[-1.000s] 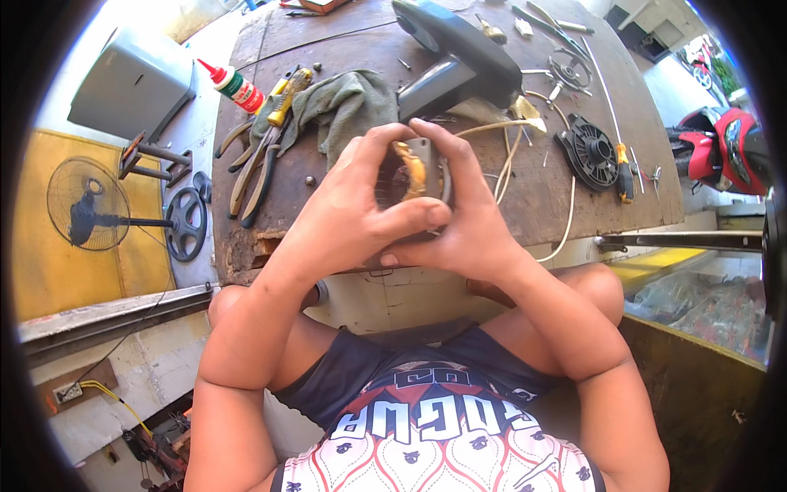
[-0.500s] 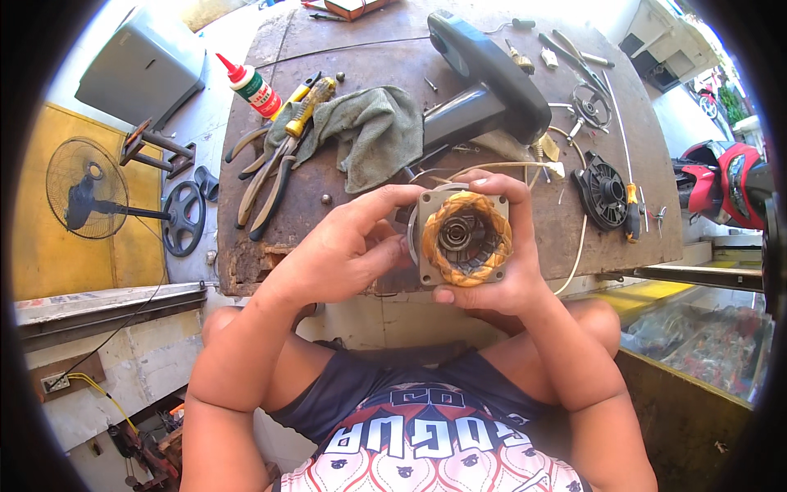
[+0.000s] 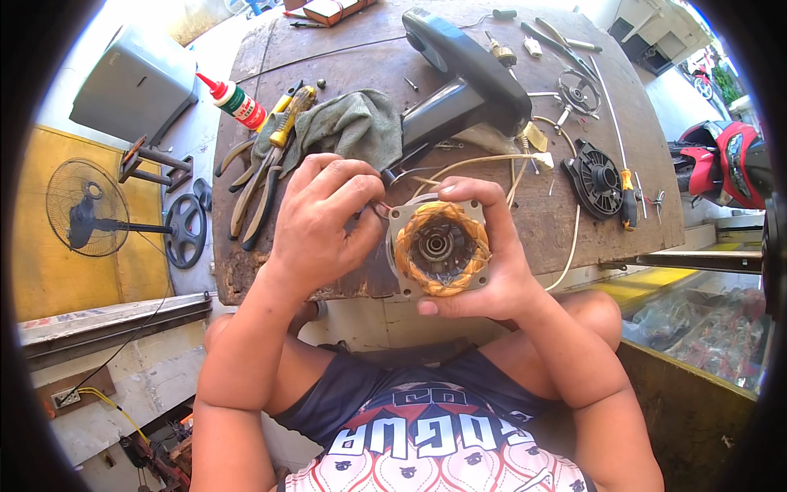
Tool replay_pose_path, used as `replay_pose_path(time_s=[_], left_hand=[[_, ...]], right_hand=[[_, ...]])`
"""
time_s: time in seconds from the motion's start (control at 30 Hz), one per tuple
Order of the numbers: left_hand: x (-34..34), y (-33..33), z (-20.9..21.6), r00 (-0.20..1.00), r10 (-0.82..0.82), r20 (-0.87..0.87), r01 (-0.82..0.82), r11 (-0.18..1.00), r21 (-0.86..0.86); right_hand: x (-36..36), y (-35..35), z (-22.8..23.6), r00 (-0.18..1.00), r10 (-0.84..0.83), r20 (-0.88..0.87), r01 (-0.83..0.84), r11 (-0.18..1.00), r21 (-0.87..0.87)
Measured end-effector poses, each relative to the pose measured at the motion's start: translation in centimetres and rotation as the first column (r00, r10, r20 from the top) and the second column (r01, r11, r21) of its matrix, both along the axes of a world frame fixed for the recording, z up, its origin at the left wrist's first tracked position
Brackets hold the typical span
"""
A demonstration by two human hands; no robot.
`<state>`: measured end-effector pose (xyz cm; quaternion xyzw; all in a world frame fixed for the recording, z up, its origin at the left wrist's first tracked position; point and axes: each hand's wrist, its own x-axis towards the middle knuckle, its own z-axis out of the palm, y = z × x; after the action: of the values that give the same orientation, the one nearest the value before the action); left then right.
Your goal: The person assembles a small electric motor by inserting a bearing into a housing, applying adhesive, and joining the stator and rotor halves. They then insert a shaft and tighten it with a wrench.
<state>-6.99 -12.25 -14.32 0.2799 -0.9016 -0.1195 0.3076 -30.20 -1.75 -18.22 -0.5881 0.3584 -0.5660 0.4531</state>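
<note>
Watching from the head camera, I have both hands on one motor (image 3: 440, 246), held over the near edge of the table (image 3: 537, 234). My right hand (image 3: 510, 275) clasps it from the right, index finger over its top edge and thumb under its bottom corner. Its open face is toward me, showing the ring of orange winding (image 3: 440, 284). My left hand (image 3: 322, 215) is curled at the motor's upper-left corner, thumb and fingertips pinched on the thin leads (image 3: 381, 209) there.

Just beyond the left hand lies the rag (image 3: 352, 127), with pliers (image 3: 269, 197) to its left and a bottle (image 3: 234, 100) farther out. Straight beyond the grip is the black housing (image 3: 463, 107). To the right of the grip are the pale cord (image 3: 571, 246), the round cover (image 3: 597, 179) and, past that, a screwdriver (image 3: 627, 197).
</note>
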Motion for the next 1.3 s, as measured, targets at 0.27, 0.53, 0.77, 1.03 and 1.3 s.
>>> replay_pose_path(time_s=[0.27, 0.53, 0.77, 1.03, 1.3], left_hand=[[0.0, 0.4, -1.5, 0.996, -0.048, 0.071, 0.043, 0.997, 0.071], [1.7, 1.0, -1.3, 0.973, -0.131, -0.189, 0.210, 0.841, 0.499], [1.6, 0.5, -0.7, 0.949, -0.207, -0.238, 0.304, 0.797, 0.522], [0.4, 1.1, -1.3, 1.000, -0.008, 0.006, 0.008, 0.999, 0.036], [0.8, 1.2, -0.5, 0.996, -0.051, 0.079, 0.045, 0.996, 0.083]], right_hand=[[-0.5, -0.1, -0.1, 0.992, 0.106, 0.076, -0.108, 0.994, 0.022], [-0.7, -0.2, -0.2, 0.978, 0.104, 0.179, -0.111, 0.993, 0.027], [-0.6, -0.3, 0.0, 0.952, 0.199, 0.233, -0.201, 0.980, -0.018], [-0.5, -0.3, 0.2, 0.983, 0.168, 0.080, -0.164, 0.985, -0.050], [-0.4, -0.2, 0.4, 0.982, 0.137, 0.127, -0.143, 0.989, 0.035]])
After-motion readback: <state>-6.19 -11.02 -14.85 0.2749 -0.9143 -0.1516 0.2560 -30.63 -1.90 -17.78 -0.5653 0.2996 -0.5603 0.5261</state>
